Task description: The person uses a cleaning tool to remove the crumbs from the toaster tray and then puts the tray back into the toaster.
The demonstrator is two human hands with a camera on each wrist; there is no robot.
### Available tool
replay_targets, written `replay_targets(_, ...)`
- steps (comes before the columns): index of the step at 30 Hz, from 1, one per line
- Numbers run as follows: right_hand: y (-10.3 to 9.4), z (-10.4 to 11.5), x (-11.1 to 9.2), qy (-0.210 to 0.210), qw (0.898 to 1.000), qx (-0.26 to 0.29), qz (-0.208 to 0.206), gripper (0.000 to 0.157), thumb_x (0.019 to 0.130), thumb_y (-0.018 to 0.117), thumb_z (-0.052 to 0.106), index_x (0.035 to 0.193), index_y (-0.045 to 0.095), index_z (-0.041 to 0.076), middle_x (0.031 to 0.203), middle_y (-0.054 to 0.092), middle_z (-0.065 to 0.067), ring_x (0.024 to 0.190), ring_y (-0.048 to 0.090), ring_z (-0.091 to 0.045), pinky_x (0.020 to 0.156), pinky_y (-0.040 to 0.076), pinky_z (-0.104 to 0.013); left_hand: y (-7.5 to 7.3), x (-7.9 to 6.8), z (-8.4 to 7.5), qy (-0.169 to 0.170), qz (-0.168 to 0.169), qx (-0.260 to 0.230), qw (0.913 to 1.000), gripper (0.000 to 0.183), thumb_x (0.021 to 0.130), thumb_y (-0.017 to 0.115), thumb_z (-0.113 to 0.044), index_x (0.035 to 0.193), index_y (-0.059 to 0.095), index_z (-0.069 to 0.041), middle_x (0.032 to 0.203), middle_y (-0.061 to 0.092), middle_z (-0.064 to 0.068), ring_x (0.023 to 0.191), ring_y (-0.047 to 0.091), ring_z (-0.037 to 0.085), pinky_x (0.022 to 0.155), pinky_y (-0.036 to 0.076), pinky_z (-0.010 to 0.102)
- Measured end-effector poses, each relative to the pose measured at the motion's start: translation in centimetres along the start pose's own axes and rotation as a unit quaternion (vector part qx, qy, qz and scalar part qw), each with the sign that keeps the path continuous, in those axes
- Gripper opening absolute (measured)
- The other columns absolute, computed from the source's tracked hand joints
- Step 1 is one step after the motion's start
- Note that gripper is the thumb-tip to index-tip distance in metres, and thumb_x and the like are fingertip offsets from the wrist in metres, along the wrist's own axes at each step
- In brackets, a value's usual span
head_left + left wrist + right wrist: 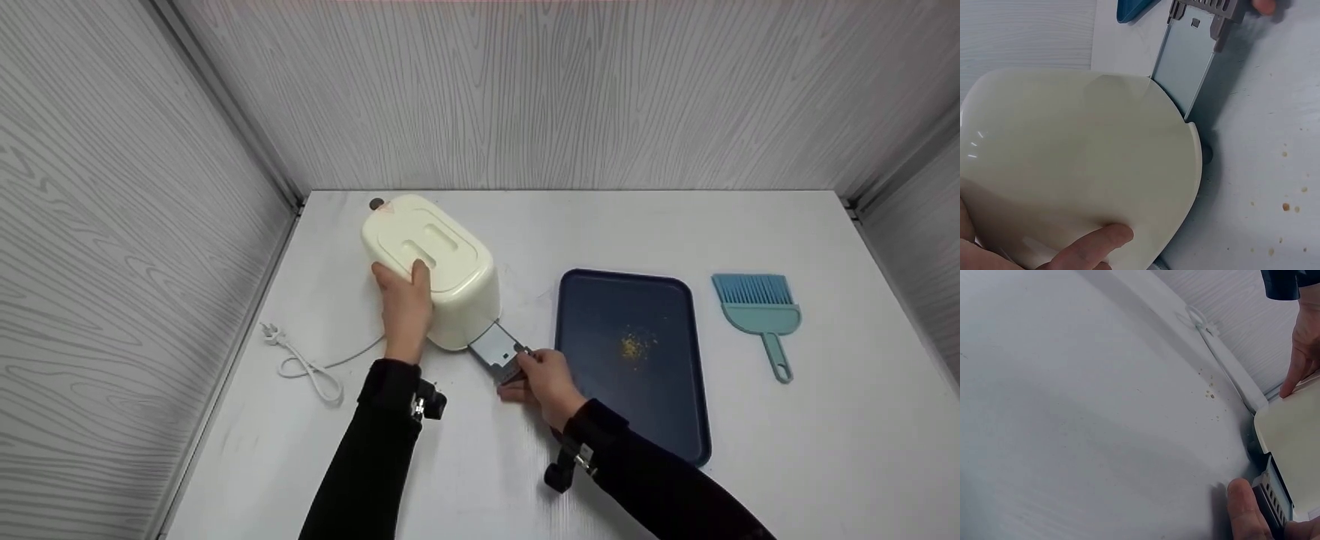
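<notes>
A cream toaster [424,247] with two long recesses in its top stands at the left centre of the table. My left hand [405,307] holds its near-left side, thumb on the top edge and a finger [1100,242] against the side wall. A grey crumb tray [496,352] sticks partly out of the toaster's near end; its inner part is hidden inside. With thumb and fingers, my right hand [544,382] pinches the slotted outer edge [1273,500] of that crumb tray.
Right of my right hand lies a dark blue tray [600,397] with yellow crumbs [634,346]. A teal brush [761,319] lies farther right. The white cord [322,371] and plug lie to the left. Small brown crumbs [1286,207] dot the table by the toaster.
</notes>
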State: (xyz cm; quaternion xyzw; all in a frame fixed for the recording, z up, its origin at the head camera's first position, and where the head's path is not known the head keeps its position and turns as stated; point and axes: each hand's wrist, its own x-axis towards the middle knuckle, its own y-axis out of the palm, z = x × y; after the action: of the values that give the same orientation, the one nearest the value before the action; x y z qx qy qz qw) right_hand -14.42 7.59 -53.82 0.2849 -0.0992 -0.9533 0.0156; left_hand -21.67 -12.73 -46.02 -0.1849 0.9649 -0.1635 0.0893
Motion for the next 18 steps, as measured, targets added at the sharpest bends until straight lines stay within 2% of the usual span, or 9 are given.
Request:
replay_targets(4,0.3,0.0,0.3,-0.001,1.000,-0.006,0.000,0.028,0.111,0.043,0.010,0.130,0.049,-0.010,0.101,0.070,-0.029,0.077,0.076,-0.030,0.076,0.063,-0.043,-0.1,-0.3,0.0,0.004,0.002,-0.001,1.0000,0.082,0.105,0.043,-0.043,0.160,-0.001,0.000,0.160,0.028,0.026,0.131,0.049,0.035,0.111,0.041,0.046)
replay_targets(10,0.7,0.1,0.8,0.005,1.000,-0.008,-0.003,0.028,0.111,0.043,0.011,0.129,0.050,-0.010,0.099,0.071,-0.029,0.075,0.076,-0.030,0.075,0.063,-0.043,-0.1,-0.3,-0.1,-0.007,0.003,0.007,0.9999,0.084,0.105,0.042,-0.044,0.161,-0.003,-0.001,0.163,0.025,0.026,0.135,0.047,0.036,0.114,0.039,0.047)
replay_targets(18,1.2,0.3,1.4,0.007,1.000,-0.013,-0.007,0.029,0.111,0.042,0.011,0.128,0.051,-0.011,0.096,0.071,-0.027,0.074,0.076,-0.028,0.075,0.064,-0.041,-0.1,-0.2,0.0,-0.002,-0.004,0.006,1.0000,0.084,0.104,0.043,-0.044,0.161,-0.002,0.001,0.163,0.024,0.027,0.136,0.045,0.037,0.114,0.038,0.048)
